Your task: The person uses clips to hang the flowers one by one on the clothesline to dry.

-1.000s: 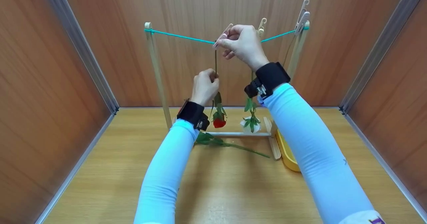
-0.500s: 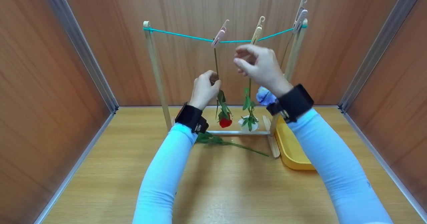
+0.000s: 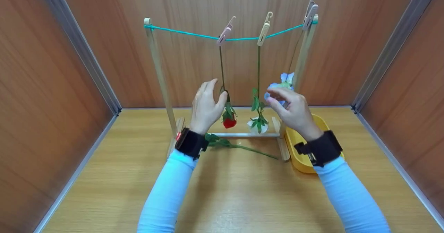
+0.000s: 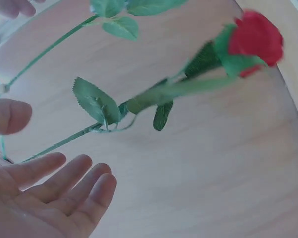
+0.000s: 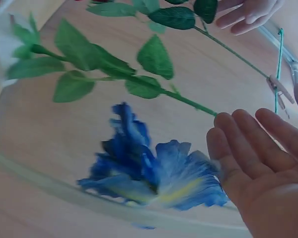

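Note:
A red rose [image 3: 229,122] hangs head down from a turquoise cord [image 3: 187,33], its stem clipped by a pink clothespin [image 3: 224,33]. My left hand [image 3: 206,106] is just left of that stem, fingers extended and thumb apart; the left wrist view has the rose [image 4: 256,42] beyond the fingers. Beside it a white flower [image 3: 255,126] hangs upside down under a cream clothespin [image 3: 264,32]. My right hand [image 3: 293,111], loosely bent and holding nothing, is in front of a blue flower [image 3: 286,80]. That flower's thin stem rises to a pale clothespin [image 3: 309,16] at the cord's right end.
Two wooden posts carry the cord, the left post [image 3: 159,70] and the right post [image 3: 302,54], joined low by a pale bar [image 3: 239,135]. A green-leaved stem [image 3: 253,150] lies on the table in front. At right is a yellow tray [image 3: 301,163], partly behind my right arm.
My right hand has let go of the pink clothespin and moved down and right. The left hand has released the rose stem and spread its fingers; the rose hangs from the cord.

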A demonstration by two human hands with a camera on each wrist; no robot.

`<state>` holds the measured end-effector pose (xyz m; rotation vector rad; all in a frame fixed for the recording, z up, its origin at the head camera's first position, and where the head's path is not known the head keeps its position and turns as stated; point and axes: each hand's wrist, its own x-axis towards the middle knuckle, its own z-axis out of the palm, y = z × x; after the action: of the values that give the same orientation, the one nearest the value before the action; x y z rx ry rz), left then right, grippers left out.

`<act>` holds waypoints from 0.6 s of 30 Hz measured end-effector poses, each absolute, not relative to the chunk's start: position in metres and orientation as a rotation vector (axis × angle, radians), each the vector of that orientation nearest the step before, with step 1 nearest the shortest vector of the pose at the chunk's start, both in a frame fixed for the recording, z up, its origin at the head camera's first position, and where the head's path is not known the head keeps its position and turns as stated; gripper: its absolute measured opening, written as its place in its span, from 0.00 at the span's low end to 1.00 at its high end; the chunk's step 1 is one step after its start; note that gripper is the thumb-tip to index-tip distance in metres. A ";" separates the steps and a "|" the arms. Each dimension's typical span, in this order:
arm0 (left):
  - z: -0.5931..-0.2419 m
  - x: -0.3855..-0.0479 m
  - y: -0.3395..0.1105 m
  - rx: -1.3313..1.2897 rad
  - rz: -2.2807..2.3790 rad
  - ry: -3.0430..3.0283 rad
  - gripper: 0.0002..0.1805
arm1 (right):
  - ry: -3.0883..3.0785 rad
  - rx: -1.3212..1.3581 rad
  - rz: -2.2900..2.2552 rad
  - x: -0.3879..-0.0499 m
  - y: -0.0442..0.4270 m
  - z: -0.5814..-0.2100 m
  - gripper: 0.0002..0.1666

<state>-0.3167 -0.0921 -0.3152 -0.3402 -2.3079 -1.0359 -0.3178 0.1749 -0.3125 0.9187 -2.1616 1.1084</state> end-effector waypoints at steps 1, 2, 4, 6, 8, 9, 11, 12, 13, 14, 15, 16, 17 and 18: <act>-0.318 -0.313 -0.092 -0.342 -0.991 -2.305 0.27 | -2.157 0.911 1.124 -0.315 0.178 -0.318 0.17; -0.321 -0.309 -0.092 -0.346 -0.952 -2.303 0.28 | -2.152 0.900 1.140 -0.313 0.180 -0.323 0.17; -0.326 -0.301 -0.092 -0.358 -0.889 -2.297 0.29 | -2.143 0.874 1.166 -0.307 0.186 -0.333 0.17; -0.332 -0.293 -0.092 -0.367 -0.843 -2.294 0.30 | -2.129 0.846 1.182 -0.302 0.191 -0.342 0.17; -0.338 -0.286 -0.092 -0.378 -0.812 -2.285 0.31 | -2.124 0.814 1.188 -0.298 0.195 -0.350 0.17; -0.341 -0.283 -0.091 -0.380 -0.802 -2.282 0.31 | -2.125 0.802 1.186 -0.296 0.197 -0.355 0.17; -0.348 -0.276 -0.091 -0.384 -0.790 -2.271 0.31 | -2.131 0.776 1.190 -0.292 0.200 -0.364 0.18; -0.352 -0.274 -0.091 -0.386 -0.786 -2.264 0.31 | -2.139 0.759 1.185 -0.291 0.201 -0.368 0.18; -0.355 -0.271 -0.091 -0.389 -0.783 -2.257 0.30 | -2.149 0.744 1.178 -0.289 0.202 -0.373 0.19; -0.359 -0.268 -0.090 -0.388 -0.782 -2.253 0.30 | -2.163 0.728 1.171 -0.287 0.203 -0.377 0.19; -0.362 -0.265 -0.090 -0.388 -0.780 -2.251 0.30 | -2.174 0.715 1.163 -0.285 0.204 -0.381 0.20; -0.366 -0.261 -0.089 -0.387 -0.775 -2.250 0.30 | -2.183 0.704 1.156 -0.283 0.204 -0.386 0.21; -0.370 -0.258 -0.088 -0.384 -0.772 -2.249 0.30 | -2.194 0.698 1.140 -0.282 0.204 -0.389 0.22; -0.374 -0.255 -0.087 -0.380 -0.767 -2.250 0.30 | -2.207 0.690 1.127 -0.280 0.204 -0.393 0.23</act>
<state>-0.2552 -0.0867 -0.3741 -0.3805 -2.2504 -0.7670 -0.2797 0.2041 -0.3933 0.6900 -2.2068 1.1265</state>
